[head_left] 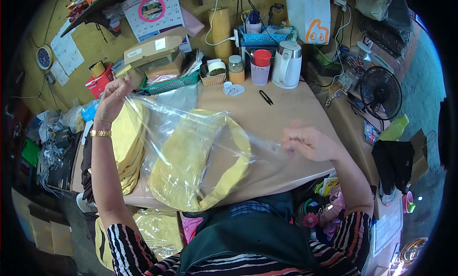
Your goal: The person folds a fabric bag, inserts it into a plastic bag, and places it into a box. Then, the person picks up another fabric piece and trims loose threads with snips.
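- The brown table [291,106] spread beneath and beyond the yellow piece [179,168], which lay near its front edge.
- Clear plastic [179,119] stretched over the yellow piece; whether it enclosed it, I couldn't tell. Drawing the plastic out seemed the step in hand; the next move probably called for even tension and a steady yellow piece.
- Yellow cloths [128,154] lay left of the yellow piece.
- The right hand [311,143], right of it and blurred, had curled fingers apparently pinching the plastic.
- The left hand [113,99], beyond it leftward, gripped a plastic corner, fingers closed.
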`<action>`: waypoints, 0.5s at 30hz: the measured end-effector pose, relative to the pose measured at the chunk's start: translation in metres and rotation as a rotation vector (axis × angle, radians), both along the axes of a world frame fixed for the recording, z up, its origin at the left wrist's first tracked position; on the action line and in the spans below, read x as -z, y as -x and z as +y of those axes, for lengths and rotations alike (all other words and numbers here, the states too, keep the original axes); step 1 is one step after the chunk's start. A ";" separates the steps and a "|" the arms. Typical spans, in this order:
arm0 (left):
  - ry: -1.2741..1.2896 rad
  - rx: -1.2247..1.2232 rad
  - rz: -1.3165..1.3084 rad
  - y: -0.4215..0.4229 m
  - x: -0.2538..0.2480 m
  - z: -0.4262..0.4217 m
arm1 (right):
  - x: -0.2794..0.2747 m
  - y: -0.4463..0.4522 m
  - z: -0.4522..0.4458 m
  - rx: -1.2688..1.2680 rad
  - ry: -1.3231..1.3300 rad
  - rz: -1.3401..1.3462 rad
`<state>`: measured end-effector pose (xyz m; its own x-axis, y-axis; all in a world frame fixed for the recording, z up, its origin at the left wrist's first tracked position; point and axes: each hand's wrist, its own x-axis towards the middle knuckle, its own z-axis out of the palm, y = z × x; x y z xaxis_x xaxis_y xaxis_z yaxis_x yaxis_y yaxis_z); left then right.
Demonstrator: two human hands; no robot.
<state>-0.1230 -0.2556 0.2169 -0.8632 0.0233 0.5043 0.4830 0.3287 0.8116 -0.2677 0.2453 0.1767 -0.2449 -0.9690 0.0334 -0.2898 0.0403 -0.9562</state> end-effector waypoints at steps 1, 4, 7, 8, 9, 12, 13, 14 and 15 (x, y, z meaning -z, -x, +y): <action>0.006 -0.002 -0.018 -0.005 -0.002 -0.001 | 0.005 0.009 0.000 0.095 0.013 0.426; 0.085 -0.066 -0.043 -0.018 -0.008 0.013 | 0.015 0.022 0.007 0.265 0.090 0.994; 0.248 -0.182 -0.068 -0.030 -0.016 0.022 | 0.022 0.023 0.016 0.430 0.189 0.861; 0.353 -0.248 -0.025 -0.032 -0.019 0.026 | 0.024 0.022 0.018 0.509 0.216 0.586; 0.459 -0.314 0.018 -0.033 -0.021 0.029 | 0.027 0.024 0.018 0.508 0.215 0.584; 0.454 -0.328 0.030 -0.036 -0.021 0.038 | 0.030 0.031 0.018 0.507 0.537 0.681; 0.453 -0.330 0.028 -0.036 -0.021 0.041 | 0.030 0.033 0.019 0.509 0.548 0.656; 0.486 -0.344 0.027 -0.035 -0.022 0.044 | 0.030 0.034 0.021 0.511 0.560 0.630; 0.519 -0.357 0.026 -0.035 -0.023 0.046 | 0.028 0.038 0.024 0.510 0.561 0.629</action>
